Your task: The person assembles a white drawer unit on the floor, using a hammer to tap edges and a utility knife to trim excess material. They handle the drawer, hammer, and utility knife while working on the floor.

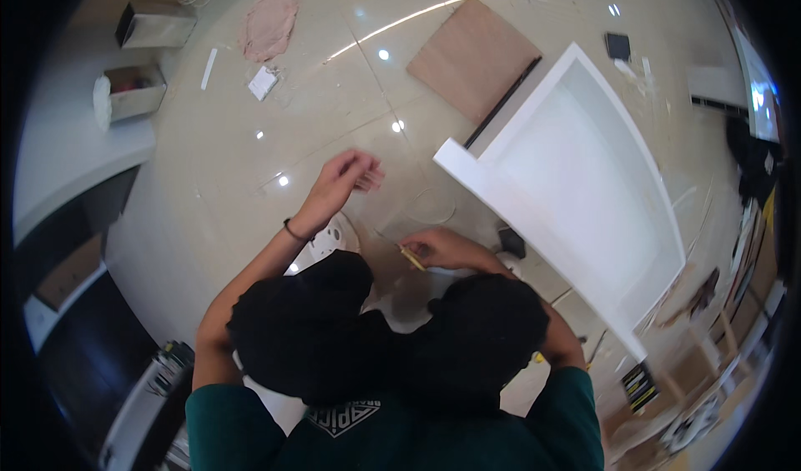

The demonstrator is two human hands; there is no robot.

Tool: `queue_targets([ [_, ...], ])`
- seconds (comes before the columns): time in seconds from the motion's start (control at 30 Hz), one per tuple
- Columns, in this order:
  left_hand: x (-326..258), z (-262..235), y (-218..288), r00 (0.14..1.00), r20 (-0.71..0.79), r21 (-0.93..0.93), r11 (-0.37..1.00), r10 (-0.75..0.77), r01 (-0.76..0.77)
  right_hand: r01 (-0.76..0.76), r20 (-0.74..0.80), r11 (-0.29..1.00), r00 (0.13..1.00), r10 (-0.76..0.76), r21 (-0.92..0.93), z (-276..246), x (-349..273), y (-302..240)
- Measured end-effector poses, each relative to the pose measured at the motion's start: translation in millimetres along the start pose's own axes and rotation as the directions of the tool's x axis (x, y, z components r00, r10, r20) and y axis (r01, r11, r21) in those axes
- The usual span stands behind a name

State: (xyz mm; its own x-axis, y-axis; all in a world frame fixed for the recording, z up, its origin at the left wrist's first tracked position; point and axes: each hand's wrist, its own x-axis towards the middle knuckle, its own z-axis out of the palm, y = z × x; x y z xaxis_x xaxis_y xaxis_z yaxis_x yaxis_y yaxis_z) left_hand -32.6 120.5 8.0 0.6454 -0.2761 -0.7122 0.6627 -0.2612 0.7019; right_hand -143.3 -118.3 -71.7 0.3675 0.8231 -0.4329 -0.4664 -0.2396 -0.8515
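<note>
My right hand [440, 246] rests low on the glossy beige tiled floor [250, 162], pinching a thin yellow pencil [411, 258] whose tip points left and down at the tile. A faint curved line [434, 208] shows on the floor just beyond this hand. My left hand [346, 177] hovers further out and to the left, fingers stretched toward the right and blurred, with nothing visible in it; a dark band circles its wrist. My knees in black trousers [304, 329] fill the foreground, and a white shoe [336, 237] peeks out below the left wrist.
A large white open cabinet box [584, 179] lies on the floor close to the right. Beyond it lie a brown board [476, 54] and a pinkish plaster patch [269, 25]. Two cardboard boxes [133, 87] sit on a white counter at the far left. Clutter lines the right edge.
</note>
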Motion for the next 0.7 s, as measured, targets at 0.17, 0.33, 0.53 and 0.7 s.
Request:
queue_targets([
  [0.17,20.6,21.2,67.0,0.905,0.335,-0.12,0.965,0.262,-0.234,0.022,-0.194,0.994,0.981,0.0,0.11,28.5,19.0,6.5],
  [0.33,35.9,42.2,86.8,0.801,0.5,-0.05,0.934,0.329,-0.353,-0.104,-0.449,0.985,0.88,0.157,0.139,48.8,-13.2,-1.4],
  [0.53,65.0,44.7,95.7,0.779,0.567,0.027,0.939,0.267,-0.342,-0.261,-0.712,0.959,0.652,0.26,0.112,63.6,-48.2,-33.0],
  [0.7,80.6,46.2,100.3,0.719,0.655,0.043,0.938,0.233,-0.343,-0.256,-0.837,0.967,0.53,0.136,-0.005,78.4,-42.7,-54.1],
])
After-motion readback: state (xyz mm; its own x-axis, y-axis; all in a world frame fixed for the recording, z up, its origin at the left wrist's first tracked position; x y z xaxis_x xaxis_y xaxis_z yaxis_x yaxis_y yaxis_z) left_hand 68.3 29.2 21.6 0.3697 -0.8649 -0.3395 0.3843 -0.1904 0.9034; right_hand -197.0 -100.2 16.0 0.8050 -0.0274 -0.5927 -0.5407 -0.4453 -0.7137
